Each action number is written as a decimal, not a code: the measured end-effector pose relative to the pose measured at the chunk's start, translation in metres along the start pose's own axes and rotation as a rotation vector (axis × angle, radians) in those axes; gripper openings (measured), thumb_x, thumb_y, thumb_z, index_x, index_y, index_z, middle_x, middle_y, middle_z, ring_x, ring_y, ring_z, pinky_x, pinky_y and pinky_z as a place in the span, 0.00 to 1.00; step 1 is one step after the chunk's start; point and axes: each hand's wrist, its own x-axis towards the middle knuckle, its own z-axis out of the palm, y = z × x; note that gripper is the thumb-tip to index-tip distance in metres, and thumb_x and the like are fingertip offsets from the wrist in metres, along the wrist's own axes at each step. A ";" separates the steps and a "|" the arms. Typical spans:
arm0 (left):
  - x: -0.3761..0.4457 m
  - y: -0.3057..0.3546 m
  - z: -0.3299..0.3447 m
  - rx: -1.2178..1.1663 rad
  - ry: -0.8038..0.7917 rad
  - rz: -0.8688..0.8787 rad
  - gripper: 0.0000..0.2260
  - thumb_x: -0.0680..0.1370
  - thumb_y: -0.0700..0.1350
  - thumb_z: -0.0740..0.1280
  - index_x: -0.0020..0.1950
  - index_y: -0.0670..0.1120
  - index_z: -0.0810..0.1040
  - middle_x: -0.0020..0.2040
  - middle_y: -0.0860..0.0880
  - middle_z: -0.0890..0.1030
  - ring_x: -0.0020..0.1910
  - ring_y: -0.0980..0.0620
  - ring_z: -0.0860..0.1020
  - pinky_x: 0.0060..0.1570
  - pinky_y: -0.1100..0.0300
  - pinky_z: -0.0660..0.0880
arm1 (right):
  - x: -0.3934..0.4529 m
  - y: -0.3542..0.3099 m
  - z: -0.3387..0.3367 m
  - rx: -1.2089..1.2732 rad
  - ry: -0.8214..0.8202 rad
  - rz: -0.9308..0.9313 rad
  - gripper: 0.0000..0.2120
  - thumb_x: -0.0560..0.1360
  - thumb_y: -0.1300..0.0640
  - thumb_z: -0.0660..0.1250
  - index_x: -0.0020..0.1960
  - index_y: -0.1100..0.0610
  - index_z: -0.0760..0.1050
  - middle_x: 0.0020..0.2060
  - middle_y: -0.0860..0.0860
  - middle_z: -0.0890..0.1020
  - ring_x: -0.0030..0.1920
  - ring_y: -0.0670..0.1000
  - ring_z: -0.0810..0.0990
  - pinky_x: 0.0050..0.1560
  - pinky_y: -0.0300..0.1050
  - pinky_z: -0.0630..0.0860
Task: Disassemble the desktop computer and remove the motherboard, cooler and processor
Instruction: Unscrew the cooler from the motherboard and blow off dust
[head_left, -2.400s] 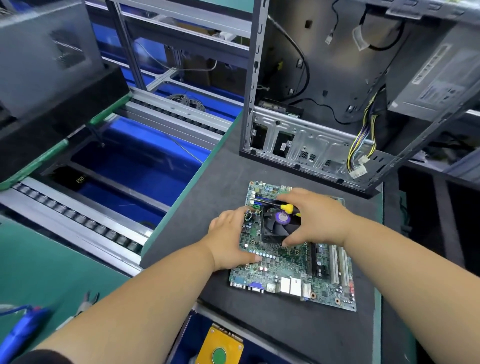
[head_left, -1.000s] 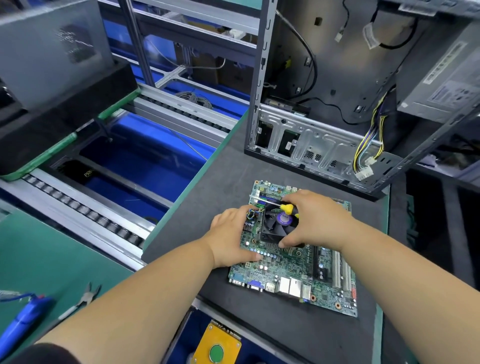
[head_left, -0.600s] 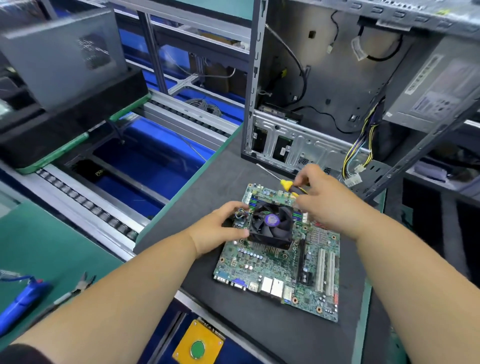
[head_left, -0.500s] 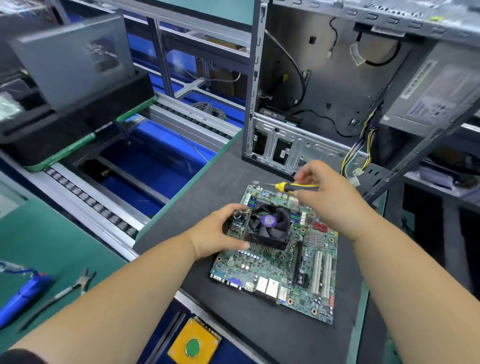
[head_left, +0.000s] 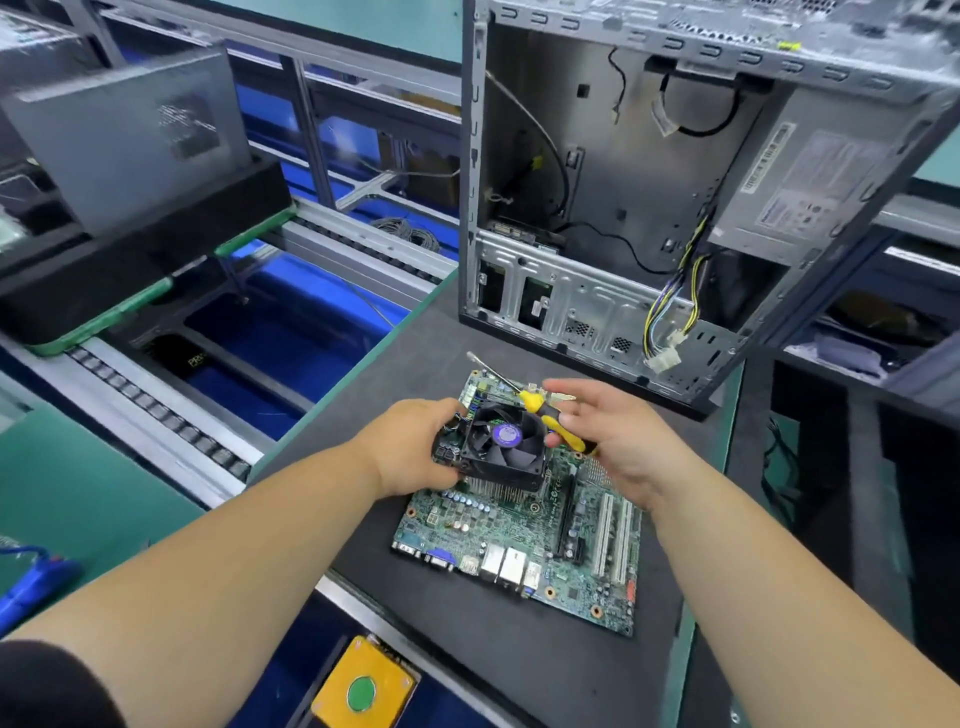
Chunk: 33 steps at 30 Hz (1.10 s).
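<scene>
L hand (head_left: 415, 452) grips cooler (head_left: 503, 447) on board (head_left: 524, 525), R hand (head_left: 618, 441) fingers curled round screwdriver (head_left: 545, 410) just above it, open case (head_left: 675, 197) at far end of worktop (head_left: 545, 670).

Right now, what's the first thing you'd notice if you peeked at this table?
The green motherboard lying flat on the dark mat, with a black fan cooler on top that the left hand grips. Just right of it, the right hand holds a yellow screwdriver. Behind them stands the opened computer case with loose cables.

Motherboard (head_left: 524, 540) and case (head_left: 597, 322) on mat (head_left: 545, 670)
</scene>
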 end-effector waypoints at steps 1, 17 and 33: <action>0.002 -0.002 -0.001 0.009 -0.009 0.012 0.30 0.65 0.55 0.75 0.65 0.50 0.71 0.51 0.51 0.77 0.50 0.49 0.76 0.49 0.53 0.76 | 0.000 0.000 0.001 -0.135 0.029 -0.015 0.17 0.79 0.69 0.61 0.61 0.52 0.76 0.58 0.61 0.78 0.39 0.50 0.79 0.54 0.47 0.73; 0.008 -0.040 0.012 -0.205 -0.196 0.245 0.49 0.62 0.63 0.78 0.75 0.56 0.55 0.69 0.52 0.63 0.71 0.53 0.59 0.70 0.55 0.62 | -0.004 0.007 0.027 -0.863 0.143 0.002 0.49 0.58 0.45 0.83 0.74 0.51 0.65 0.69 0.45 0.74 0.65 0.46 0.74 0.63 0.45 0.74; 0.019 -0.044 0.009 -0.122 -0.165 0.306 0.37 0.70 0.63 0.71 0.75 0.53 0.62 0.62 0.49 0.73 0.66 0.52 0.67 0.65 0.55 0.68 | -0.014 0.011 0.040 -1.082 0.217 -0.006 0.38 0.61 0.39 0.78 0.65 0.53 0.71 0.57 0.50 0.77 0.54 0.53 0.76 0.52 0.50 0.77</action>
